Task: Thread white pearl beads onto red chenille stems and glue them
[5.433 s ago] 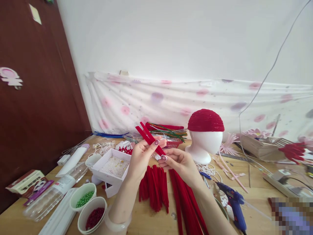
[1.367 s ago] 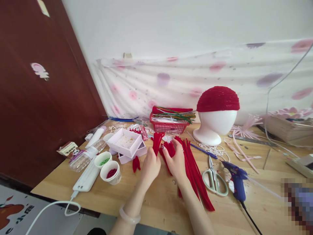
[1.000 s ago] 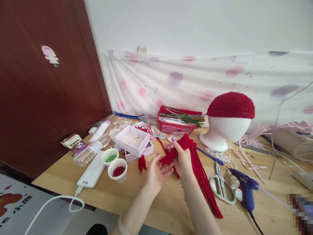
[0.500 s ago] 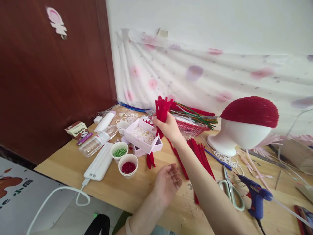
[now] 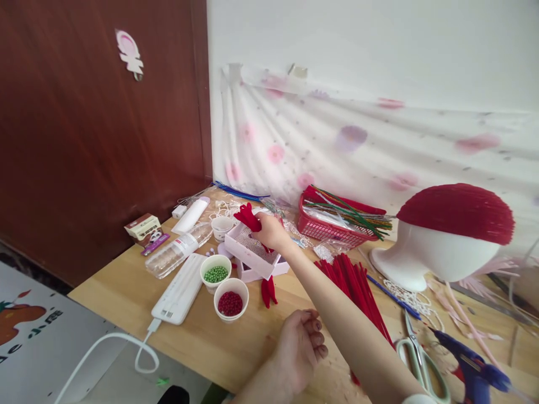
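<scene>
My right hand (image 5: 272, 231) is closed around a bundle of red fuzzy pipe-cleaner pieces (image 5: 247, 217), some bent into loops. The bundle tilts to the left over a white box (image 5: 248, 257) that holds small pale beads. My hand covers part of this box, which sits on a second pale box (image 5: 252, 275). Red pointed pieces (image 5: 268, 292) lie by the boxes' front. My left hand (image 5: 300, 348) lies low over the table's front, empty, its fingers loosely curled. Long red pipe cleaners (image 5: 356, 286) lie to the right, partly behind my right forearm.
Paper cups hold green beads (image 5: 216, 274) and red beads (image 5: 230, 303). To their left are a white power bank (image 5: 179, 292) and a plastic bottle (image 5: 172, 255). A red basket (image 5: 328, 227), foam head (image 5: 438, 247), scissors (image 5: 416, 353) and blue glue gun (image 5: 467, 359) are at right.
My right hand has moved left and down with the red bundle, which now tilts left over the box instead of standing upright. My left hand's fingers have curled slightly more. The view has shifted.
</scene>
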`<state>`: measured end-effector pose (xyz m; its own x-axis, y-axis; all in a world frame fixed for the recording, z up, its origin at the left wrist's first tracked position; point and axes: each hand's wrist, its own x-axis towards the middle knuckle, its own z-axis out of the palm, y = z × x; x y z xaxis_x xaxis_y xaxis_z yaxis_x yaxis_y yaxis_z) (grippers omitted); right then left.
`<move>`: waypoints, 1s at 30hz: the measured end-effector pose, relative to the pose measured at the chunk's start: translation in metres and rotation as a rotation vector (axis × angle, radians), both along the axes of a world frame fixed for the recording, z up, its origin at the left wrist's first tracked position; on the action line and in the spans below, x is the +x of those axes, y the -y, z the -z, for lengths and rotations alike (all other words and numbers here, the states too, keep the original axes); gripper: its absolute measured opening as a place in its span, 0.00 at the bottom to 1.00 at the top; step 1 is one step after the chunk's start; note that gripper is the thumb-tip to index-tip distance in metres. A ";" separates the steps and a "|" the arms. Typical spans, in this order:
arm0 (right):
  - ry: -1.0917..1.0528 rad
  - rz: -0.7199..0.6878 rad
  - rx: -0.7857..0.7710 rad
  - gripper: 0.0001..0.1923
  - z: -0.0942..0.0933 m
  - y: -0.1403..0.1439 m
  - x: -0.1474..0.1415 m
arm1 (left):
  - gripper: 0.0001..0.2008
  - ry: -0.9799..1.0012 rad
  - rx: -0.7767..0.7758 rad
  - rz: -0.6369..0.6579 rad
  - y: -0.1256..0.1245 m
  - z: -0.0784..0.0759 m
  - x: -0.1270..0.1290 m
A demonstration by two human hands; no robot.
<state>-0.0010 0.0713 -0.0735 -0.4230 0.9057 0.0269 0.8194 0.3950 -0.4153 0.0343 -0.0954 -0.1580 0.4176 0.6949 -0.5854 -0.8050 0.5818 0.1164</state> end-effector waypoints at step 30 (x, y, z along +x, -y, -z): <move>0.238 0.153 -0.159 0.12 0.064 0.105 0.057 | 0.13 -0.293 0.643 0.391 0.037 0.029 -0.073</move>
